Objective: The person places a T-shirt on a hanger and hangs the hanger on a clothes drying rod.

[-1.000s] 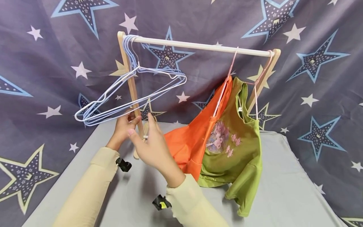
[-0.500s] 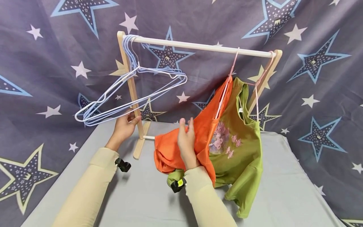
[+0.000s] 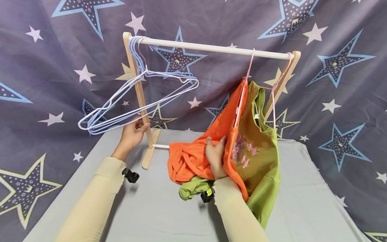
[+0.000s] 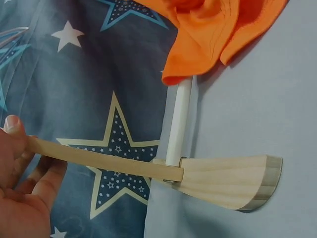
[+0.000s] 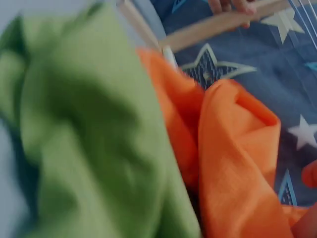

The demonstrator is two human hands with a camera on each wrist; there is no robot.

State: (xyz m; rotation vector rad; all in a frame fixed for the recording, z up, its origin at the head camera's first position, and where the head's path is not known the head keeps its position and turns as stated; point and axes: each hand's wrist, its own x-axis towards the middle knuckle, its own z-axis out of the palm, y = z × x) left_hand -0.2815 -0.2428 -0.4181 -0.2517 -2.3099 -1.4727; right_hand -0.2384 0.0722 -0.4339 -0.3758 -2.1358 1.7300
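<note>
My left hand (image 3: 132,135) grips the left wooden post (image 4: 99,157) of a small clothes rack, thumb on one side and fingers on the other. Farther right, my right hand (image 3: 216,154) lies against an orange garment (image 3: 193,153), with thumb and fingers spread apart. That garment hangs by a pink hanger (image 3: 250,64) from the white rail (image 3: 208,47). Behind it a green shirt (image 3: 264,161) with a pink print hangs from a second pink hanger. Green cloth (image 5: 99,129) fills much of the right wrist view, blurred, and only a bit of the right hand shows there.
Several blue and white wire hangers (image 3: 121,117) hang bunched at the rail's left end, above my left hand. The rack's wooden foot (image 3: 147,158) stands on a grey cloth-covered table (image 3: 157,208). A star-patterned curtain (image 3: 60,141) hangs behind.
My right hand has moved from beside the left post rightward to the orange garment, shifting its folds and the green shirt's lower part. My left hand stays on the post.
</note>
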